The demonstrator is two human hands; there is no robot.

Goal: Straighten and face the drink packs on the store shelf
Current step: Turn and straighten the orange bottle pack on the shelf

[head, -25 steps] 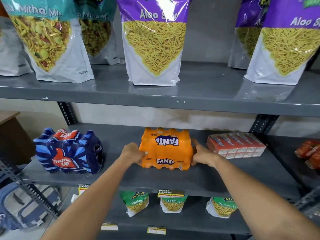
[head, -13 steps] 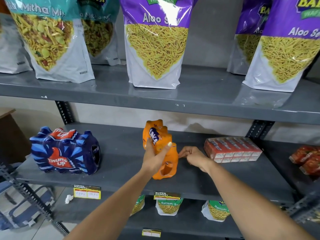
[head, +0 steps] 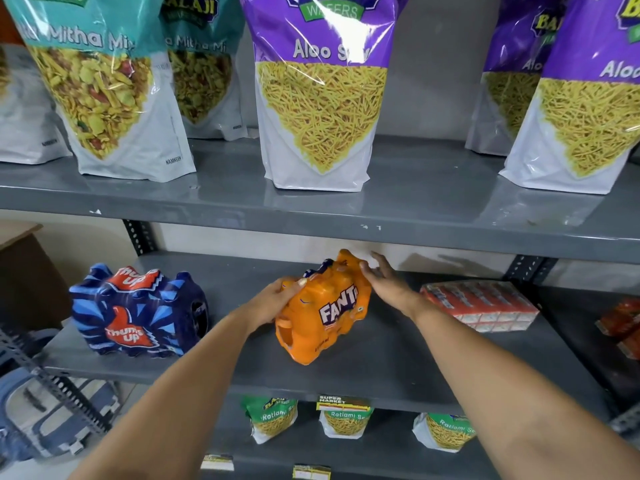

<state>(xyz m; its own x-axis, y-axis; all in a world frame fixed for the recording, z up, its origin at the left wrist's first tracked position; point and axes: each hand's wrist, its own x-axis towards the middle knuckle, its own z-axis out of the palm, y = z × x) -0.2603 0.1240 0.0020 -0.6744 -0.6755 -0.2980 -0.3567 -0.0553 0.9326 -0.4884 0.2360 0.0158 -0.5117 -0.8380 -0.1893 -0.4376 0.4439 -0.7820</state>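
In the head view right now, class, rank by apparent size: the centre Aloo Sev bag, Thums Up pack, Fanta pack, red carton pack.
1. Aloo Sev bag
2. Thums Up pack
3. Fanta pack and red carton pack look alike; unranked.

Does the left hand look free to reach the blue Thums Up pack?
Probably yes, once it lets go: the left hand is gripping the Fanta pack, and only bare shelf lies between it and the Thums Up pack.

Orange Fanta pack (head: 325, 311) skewed on middle shelf; blue Thums Up pack (head: 135, 311) left, angled.
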